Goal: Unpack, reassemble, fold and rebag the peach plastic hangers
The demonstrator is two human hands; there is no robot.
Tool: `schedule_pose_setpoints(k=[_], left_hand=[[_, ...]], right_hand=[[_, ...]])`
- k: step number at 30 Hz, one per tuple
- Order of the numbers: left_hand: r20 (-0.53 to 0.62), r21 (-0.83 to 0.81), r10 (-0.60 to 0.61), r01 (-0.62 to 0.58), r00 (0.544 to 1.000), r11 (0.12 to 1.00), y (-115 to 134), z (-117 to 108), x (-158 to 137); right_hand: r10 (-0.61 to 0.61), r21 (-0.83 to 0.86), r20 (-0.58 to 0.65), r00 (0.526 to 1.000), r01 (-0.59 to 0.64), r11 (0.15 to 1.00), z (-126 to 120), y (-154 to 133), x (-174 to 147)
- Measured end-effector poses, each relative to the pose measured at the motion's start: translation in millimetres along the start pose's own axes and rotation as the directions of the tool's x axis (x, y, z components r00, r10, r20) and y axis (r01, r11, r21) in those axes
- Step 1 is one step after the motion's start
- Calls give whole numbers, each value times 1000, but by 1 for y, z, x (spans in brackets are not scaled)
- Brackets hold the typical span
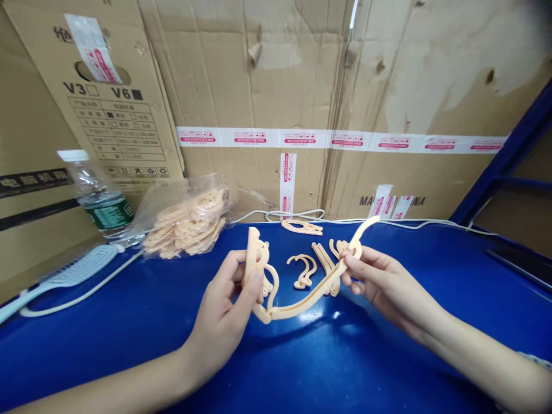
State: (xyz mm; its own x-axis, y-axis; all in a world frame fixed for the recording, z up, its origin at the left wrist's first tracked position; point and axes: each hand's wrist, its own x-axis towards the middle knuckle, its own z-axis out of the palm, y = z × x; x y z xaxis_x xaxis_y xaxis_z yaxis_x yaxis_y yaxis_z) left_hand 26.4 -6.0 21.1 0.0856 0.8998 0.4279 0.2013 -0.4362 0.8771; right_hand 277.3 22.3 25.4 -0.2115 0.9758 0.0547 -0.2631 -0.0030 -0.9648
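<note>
A beige plastic folding hanger (308, 305) is held up above the blue tabletop, spanning both hands. My left hand (226, 310) is closed around its left arm, which stands upright; a curved hook shows just beside the fingers. My right hand (390, 282) pinches the far end of the other arm, where a curved piece sticks up past the fingertips. Behind the hanger lie two loose hooks (308, 271), some straight arm pieces (322, 256) and more curved pieces (333, 249), partly hidden by my right hand. Farther back rests a folded hanger (302, 228).
At the left stand a clear bag of beige hanger parts (190, 221), a water bottle (106, 207) and a pale blue hairbrush (81, 269). A white cable (297, 214) runs along the back, before cardboard sheets (241, 86). A dark flat object (521, 267) lies at right.
</note>
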Motion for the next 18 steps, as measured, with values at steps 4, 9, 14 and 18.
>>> schedule_pose_setpoints(k=[4,9,14,18], left_hand=[[206,26,20,-26,978,999,-1,2,-9],[447,-27,127,-129,885,991,-2,5,-16],[538,-100,-73,149,840,984,1,10,-9],[604,-70,-221,327,766,942,-1,15,-8]], right_hand=[[48,5,20,999,-49,999,4,5,-2],[26,-14,135,991,-25,1000,17,14,-9],[-67,-120,248,966,99,988,19,18,-13],[-191,-291,335,922,294,910,21,20,-16]])
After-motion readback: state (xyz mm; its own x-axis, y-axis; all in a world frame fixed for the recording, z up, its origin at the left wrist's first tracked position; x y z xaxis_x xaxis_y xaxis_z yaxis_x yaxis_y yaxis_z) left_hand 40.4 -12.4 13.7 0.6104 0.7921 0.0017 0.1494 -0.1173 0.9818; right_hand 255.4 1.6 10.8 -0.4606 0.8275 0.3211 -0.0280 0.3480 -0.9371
